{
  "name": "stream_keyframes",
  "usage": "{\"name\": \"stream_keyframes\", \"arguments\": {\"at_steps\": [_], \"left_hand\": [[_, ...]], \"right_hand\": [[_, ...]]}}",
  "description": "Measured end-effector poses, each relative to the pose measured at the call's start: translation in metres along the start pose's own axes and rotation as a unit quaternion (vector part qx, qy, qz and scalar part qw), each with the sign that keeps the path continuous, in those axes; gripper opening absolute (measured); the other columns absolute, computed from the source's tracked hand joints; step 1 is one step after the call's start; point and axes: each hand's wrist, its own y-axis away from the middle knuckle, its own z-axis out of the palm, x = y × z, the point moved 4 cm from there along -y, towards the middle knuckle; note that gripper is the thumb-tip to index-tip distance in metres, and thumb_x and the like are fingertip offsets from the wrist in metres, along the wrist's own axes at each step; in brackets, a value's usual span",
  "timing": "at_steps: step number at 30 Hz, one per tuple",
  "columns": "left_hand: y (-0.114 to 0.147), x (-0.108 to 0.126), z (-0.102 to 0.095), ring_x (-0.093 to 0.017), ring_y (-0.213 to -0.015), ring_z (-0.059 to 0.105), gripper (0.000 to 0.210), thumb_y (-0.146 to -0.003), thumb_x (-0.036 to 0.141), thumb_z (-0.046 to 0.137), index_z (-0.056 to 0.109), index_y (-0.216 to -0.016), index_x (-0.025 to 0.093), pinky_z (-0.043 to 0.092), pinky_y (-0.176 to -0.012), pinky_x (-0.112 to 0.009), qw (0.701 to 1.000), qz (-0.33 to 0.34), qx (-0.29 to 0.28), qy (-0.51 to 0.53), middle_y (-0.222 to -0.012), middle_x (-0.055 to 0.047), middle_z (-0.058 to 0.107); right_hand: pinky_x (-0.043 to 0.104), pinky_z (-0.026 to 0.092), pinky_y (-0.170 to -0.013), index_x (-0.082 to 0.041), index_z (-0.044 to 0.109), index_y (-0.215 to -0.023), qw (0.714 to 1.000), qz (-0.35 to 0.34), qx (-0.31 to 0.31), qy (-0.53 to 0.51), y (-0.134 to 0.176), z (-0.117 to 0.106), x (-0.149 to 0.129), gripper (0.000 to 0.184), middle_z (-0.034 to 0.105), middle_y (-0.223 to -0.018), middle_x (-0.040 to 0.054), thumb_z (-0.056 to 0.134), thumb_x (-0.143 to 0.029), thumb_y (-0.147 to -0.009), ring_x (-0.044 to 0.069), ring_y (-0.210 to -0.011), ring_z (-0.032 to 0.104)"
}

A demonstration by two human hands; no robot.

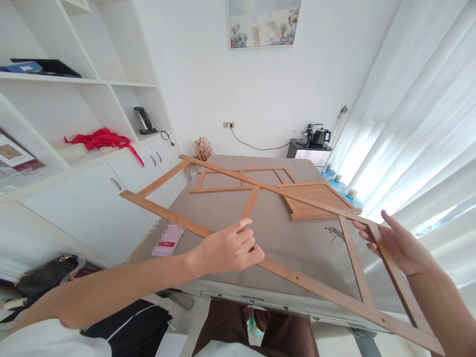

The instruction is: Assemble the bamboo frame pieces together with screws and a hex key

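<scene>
A wooden ladder-like frame (327, 287) with two long rails and several crossbars is held tilted above the table. My left hand (230, 248) is closed around its near rail, close to the middle crossbar. At the frame's right end, my right hand (399, 245) has its thumb raised apart and its fingers extended behind the corner, touching or very near the wood. A second wooden frame (219, 189) lies flat on the table beyond. Wooden panels (316, 198) rest to its right. Several screws or bolts (336, 233) lie loose near the right-hand crossbar.
The table (282, 238) has a grey-brown top. A phone-like object with a pink screen (169, 240) lies at its left edge. White cabinets (92, 198) stand left; a curtain (409, 124) and water bottles (337, 182) are right. An electric kettle (144, 120) sits on a shelf.
</scene>
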Motion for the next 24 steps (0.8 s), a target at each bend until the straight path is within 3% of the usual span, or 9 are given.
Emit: {"name": "stream_keyframes", "arguments": {"at_steps": [3, 5, 8, 12, 15, 19, 24], "left_hand": [[0.001, 0.005, -0.008, -0.017, -0.065, 0.050, 0.017, -0.093, 0.007, 0.054, 0.059, -0.091, 0.024, 0.045, -0.109, -0.044, 1.000, 0.012, 0.007, 0.000, -0.065, 0.004, 0.052], [0.002, 0.007, -0.006, -0.017, -0.067, 0.052, 0.018, -0.092, 0.006, 0.054, 0.060, -0.091, 0.022, 0.044, -0.111, -0.046, 1.000, 0.013, 0.010, 0.002, -0.065, 0.004, 0.052], [0.002, 0.015, 0.007, -0.016, -0.069, 0.055, 0.019, -0.091, 0.003, 0.053, 0.062, -0.089, 0.020, 0.042, -0.115, -0.042, 1.000, 0.017, 0.017, 0.012, -0.067, 0.003, 0.055], [0.000, 0.035, 0.034, -0.015, -0.070, 0.058, 0.017, -0.093, 0.005, 0.054, 0.063, -0.088, 0.018, 0.045, -0.110, -0.038, 0.999, 0.019, 0.032, 0.025, -0.069, 0.002, 0.060], [-0.003, 0.053, 0.055, -0.015, -0.077, 0.064, 0.009, -0.098, 0.016, 0.060, 0.065, -0.090, 0.015, 0.055, -0.095, -0.038, 0.999, 0.010, 0.031, 0.033, -0.077, 0.001, 0.064], [-0.007, 0.076, 0.078, -0.017, -0.090, 0.068, 0.018, -0.098, 0.031, 0.064, 0.067, -0.107, 0.015, 0.059, -0.083, -0.038, 0.998, 0.013, 0.031, 0.044, -0.104, -0.005, 0.070], [-0.011, 0.098, 0.099, -0.021, -0.100, 0.068, 0.026, -0.098, 0.032, 0.065, 0.065, -0.118, 0.015, 0.059, -0.086, -0.041, 0.998, 0.019, 0.026, 0.058, -0.116, -0.008, 0.068]], "right_hand": [[0.032, 0.021, -0.038, -0.022, 0.055, -0.056, 0.999, 0.001, 0.040, 0.014, 0.012, 0.007, -0.008, 0.053, 0.052, -0.045, 0.0074, 0.064, -0.062, -0.090, 0.008, -0.037, 0.039], [0.030, 0.016, -0.038, -0.025, 0.044, -0.056, 0.996, -0.027, 0.089, 0.010, 0.020, 0.012, -0.016, 0.055, 0.037, -0.041, -0.0025, 0.066, -0.063, -0.088, 0.005, -0.036, 0.030], [0.027, 0.018, -0.038, -0.025, 0.038, -0.062, 0.980, -0.101, 0.174, -0.010, 0.035, 0.013, -0.039, 0.055, 0.034, -0.046, -0.0080, 0.071, -0.062, -0.086, 0.005, -0.037, 0.032], [0.026, 0.020, -0.035, -0.025, 0.037, -0.064, 0.943, -0.204, 0.262, -0.027, 0.056, 0.003, -0.080, 0.050, 0.034, -0.048, -0.0097, 0.070, -0.052, -0.090, 0.006, -0.034, 0.034], [0.027, 0.024, -0.033, -0.025, 0.039, -0.058, 0.908, -0.281, 0.311, -0.012, 0.070, -0.004, -0.100, 0.043, 0.036, -0.044, -0.0075, 0.065, -0.035, -0.090, 0.009, -0.031, 0.037], [0.029, 0.025, -0.031, -0.026, 0.038, -0.050, 0.868, -0.290, 0.404, 0.002, 0.084, -0.010, -0.093, 0.036, 0.035, -0.038, -0.0057, 0.057, -0.018, -0.080, 0.013, -0.027, 0.037], [0.034, 0.029, -0.035, -0.024, 0.053, -0.055, 0.822, -0.256, 0.500, 0.095, 0.092, -0.016, -0.069, 0.027, 0.047, -0.047, 0.0009, 0.052, -0.021, -0.082, 0.017, -0.034, 0.044]]}}
